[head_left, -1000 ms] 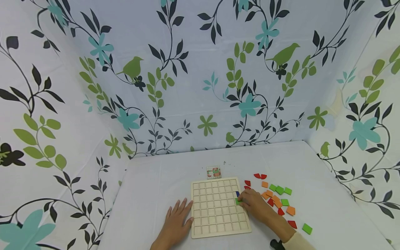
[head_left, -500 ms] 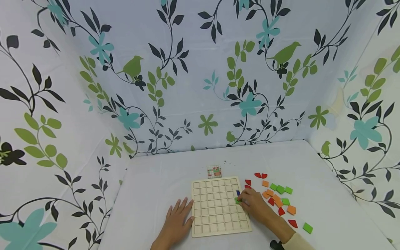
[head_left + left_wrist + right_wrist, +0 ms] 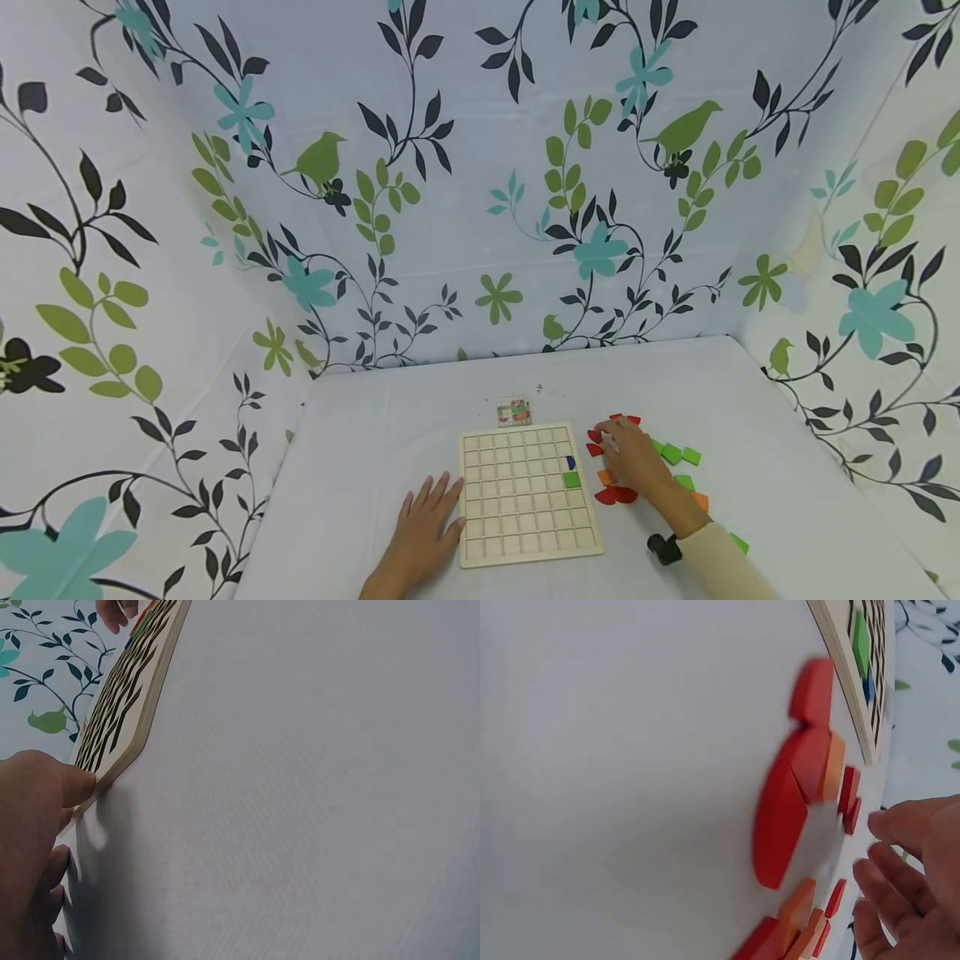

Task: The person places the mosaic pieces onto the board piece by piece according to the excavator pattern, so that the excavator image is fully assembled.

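A wooden grid board (image 3: 517, 500) lies on the table. In its right-hand column sit a green square tile (image 3: 572, 480) and, just above, a small blue piece (image 3: 571, 462). My left hand (image 3: 422, 533) rests flat beside the board's left edge, fingers spread; in the left wrist view the thumb (image 3: 75, 784) touches that edge. My right hand (image 3: 636, 465) is over the loose pieces right of the board. Its fingers are apart with nothing between them in the right wrist view. Red pieces (image 3: 778, 825) and an orange tile (image 3: 832, 766) lie clustered near it.
Several green tiles (image 3: 671, 454) lie beyond my right hand, with more red pieces (image 3: 594, 436) by the board's upper right. A small patterned card (image 3: 513, 411) lies behind the board. A black object (image 3: 663, 548) is at my right wrist. Printed cloth (image 3: 480, 208) surrounds the table.
My right hand has let go of the green tile, leaving it on the board, and moved right and away over the pieces. Some red and orange pieces now lie closer to the board. My left hand stays put.
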`<state>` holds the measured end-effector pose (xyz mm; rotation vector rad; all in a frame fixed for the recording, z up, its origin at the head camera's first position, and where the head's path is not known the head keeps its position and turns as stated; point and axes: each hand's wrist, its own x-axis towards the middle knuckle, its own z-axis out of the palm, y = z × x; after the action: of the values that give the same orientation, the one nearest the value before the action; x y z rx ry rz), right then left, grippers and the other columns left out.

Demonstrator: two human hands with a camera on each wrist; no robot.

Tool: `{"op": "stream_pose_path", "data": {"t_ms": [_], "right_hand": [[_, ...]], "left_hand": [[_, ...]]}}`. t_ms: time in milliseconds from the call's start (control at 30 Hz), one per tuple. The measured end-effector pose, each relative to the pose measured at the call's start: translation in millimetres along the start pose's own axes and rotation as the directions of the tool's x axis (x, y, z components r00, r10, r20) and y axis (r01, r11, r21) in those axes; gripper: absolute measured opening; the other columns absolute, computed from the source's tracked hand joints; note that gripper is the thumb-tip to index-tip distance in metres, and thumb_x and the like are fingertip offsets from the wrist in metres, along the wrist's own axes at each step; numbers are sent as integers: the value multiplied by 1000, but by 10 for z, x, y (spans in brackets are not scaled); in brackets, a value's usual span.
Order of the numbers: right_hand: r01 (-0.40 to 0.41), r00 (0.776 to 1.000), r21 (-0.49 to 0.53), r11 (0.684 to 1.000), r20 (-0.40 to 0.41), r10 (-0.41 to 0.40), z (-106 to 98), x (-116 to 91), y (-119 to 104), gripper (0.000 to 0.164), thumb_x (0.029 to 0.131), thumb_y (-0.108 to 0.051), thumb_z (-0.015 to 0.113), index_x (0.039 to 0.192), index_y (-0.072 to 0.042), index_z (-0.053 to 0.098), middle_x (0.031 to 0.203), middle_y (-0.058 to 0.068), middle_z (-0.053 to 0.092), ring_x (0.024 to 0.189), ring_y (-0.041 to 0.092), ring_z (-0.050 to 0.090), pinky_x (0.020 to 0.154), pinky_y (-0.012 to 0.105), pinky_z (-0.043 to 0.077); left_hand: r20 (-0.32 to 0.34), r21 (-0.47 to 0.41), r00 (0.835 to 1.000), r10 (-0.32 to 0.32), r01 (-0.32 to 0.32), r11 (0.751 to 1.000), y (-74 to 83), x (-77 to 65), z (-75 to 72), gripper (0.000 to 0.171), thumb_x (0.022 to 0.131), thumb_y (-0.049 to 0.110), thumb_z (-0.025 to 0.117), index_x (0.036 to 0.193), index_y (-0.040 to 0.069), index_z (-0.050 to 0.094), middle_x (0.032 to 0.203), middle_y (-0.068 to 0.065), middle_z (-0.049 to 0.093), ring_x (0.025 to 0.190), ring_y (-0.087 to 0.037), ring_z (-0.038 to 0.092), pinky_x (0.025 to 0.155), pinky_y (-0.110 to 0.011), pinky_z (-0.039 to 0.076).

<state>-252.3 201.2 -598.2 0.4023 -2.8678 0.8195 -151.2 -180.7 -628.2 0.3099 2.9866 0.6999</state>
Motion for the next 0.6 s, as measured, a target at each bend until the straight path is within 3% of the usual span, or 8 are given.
{"op": "stream_pose_path", "data": {"t_ms": [167,333,600], "right_hand": [[9,995,1,1000,99,-9,55,202,169,33,103,-5,66,136,-6,68,126,14,66,116,30,64,102,52,58],[11,989,-34,999,145,-6,60,293,200,31,100,-6,70,131,-7,72,114,10,66,104,25,62,96,48,60],[-112,982,-157,981,131,133,-51,247,139,36,91,-24,85,113,-1,69,97,10,62,87,24,57,87,49,58]], "left_hand": [[4,-8,1000,4,-4,1000,-34,14,27,59,106,44,56,161,23,46,170,-11,38,159,-43,27,123,-75,16],[3,-22,1000,4,-4,1000,-47,17,27,59,106,44,57,161,22,46,170,-12,38,159,-43,27,123,-75,15],[0,-4,1000,5,-5,1000,-38,13,26,60,106,44,57,161,23,45,170,-11,38,159,-42,27,123,-75,16]]}}
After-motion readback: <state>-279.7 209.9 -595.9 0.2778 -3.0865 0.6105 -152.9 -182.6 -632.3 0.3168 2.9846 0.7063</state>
